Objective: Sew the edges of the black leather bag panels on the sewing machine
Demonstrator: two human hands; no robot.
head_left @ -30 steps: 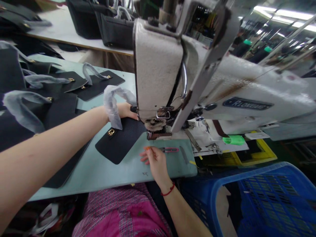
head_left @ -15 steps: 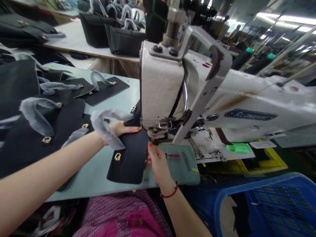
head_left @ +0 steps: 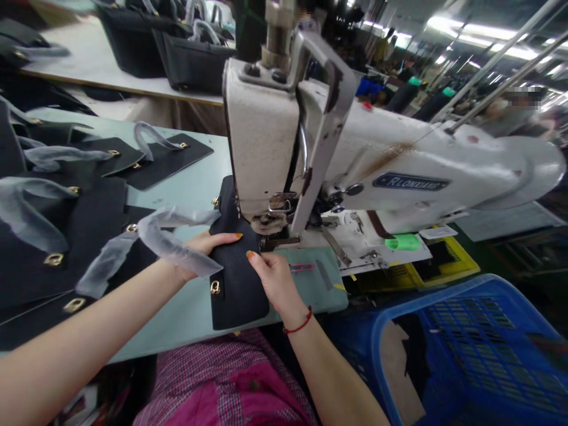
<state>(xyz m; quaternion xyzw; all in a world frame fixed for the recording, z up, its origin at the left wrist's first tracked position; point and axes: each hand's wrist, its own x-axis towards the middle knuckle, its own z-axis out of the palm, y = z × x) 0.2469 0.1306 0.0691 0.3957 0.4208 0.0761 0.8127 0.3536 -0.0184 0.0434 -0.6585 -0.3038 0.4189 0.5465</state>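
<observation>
On the left, black leather-look panels (head_left: 100,213) with handles in clear film are lying overlapped on the pale green table (head_left: 190,307); nearer the middle, the left hand (head_left: 203,242) is holding the left edge of a black flap panel (head_left: 242,302), its thumb stretching flat over the top and its fingers mostly hiding; a film-wrapped handle (head_left: 173,216) is looping over that wrist, with gold buckles (head_left: 215,287) sitting along the panel's left side; the panel is lying left of and just beside the sewing machine's head (head_left: 261,136), partly on the table's near edge.

It is looking light and bendable, yet stiff enough for keeping its shape; the film is probably being slippery and loose, so the handle is offering a poor hold; the grained face is likely marking under nails, and the flat edges, clear of the buckles, are giving the surest grip.

To the right, the right hand (head_left: 277,281) is closing on the right edge, thumb on top, fingers curling out of sight; pink-handled thread snips (head_left: 302,267) are lying beyond.
</observation>
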